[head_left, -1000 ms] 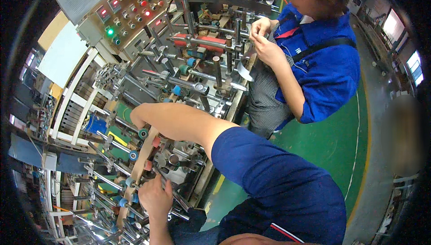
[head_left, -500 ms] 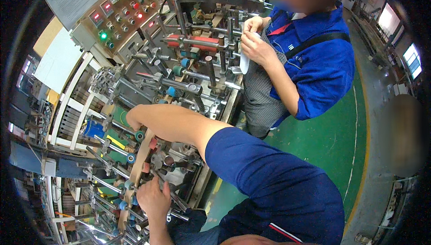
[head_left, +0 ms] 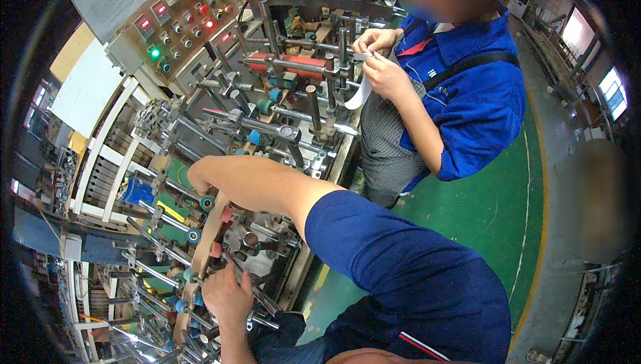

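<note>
A long tan strip runs between small rollers on a machine crowded with metal rods and clamps. My right hand reaches across to the strip's far end, beside a dark green roller; its fingertips are hidden behind the hand and wrist. Lower down, my left hand is by the strip's right side, near a salmon-coloured roller. Its thumb stands apart from the forefinger, and nothing shows between them. The other left fingers are partly hidden. A blue-wheeled roller sits on the strip's left.
A co-worker in blue stands at the far right of the machine, pinching a curled white strip in both hands. A control panel with lit buttons is at the back left. Green floor lies to the right.
The co-worker's hands have shifted slightly, and the white strip's lower end has swung left and curled. My own hands stay nearly where they were.
</note>
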The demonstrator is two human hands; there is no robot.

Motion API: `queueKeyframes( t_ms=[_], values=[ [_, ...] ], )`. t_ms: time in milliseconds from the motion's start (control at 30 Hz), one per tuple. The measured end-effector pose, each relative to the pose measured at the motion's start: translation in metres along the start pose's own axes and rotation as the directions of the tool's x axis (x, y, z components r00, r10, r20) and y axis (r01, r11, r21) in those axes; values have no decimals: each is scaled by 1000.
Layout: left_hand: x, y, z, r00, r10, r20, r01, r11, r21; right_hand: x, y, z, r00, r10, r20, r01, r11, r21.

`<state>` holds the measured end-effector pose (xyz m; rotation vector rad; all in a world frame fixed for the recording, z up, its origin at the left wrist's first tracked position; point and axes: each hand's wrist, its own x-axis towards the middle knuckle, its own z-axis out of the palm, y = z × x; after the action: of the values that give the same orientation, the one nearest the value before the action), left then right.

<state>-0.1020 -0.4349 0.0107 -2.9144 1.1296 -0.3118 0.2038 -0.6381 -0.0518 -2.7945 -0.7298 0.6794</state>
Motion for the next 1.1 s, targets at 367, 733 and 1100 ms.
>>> queueKeyframes(
  t_ms=[367,733,1100],
  values=[
    [1,-1,-1,1000,1,-7,-1,999,-38,-5,2,-1,1000,-6,-4,6,999,-40],
    [5,3,-3,999,2,-42,-5,998,-58,1,13,0,999,44,1,-44,996,77],
    [-1,-2,-4,999,-13,-30,11,999,-50,-15,-12,-6,999,-2,54,5,998,-66]
  ],
)
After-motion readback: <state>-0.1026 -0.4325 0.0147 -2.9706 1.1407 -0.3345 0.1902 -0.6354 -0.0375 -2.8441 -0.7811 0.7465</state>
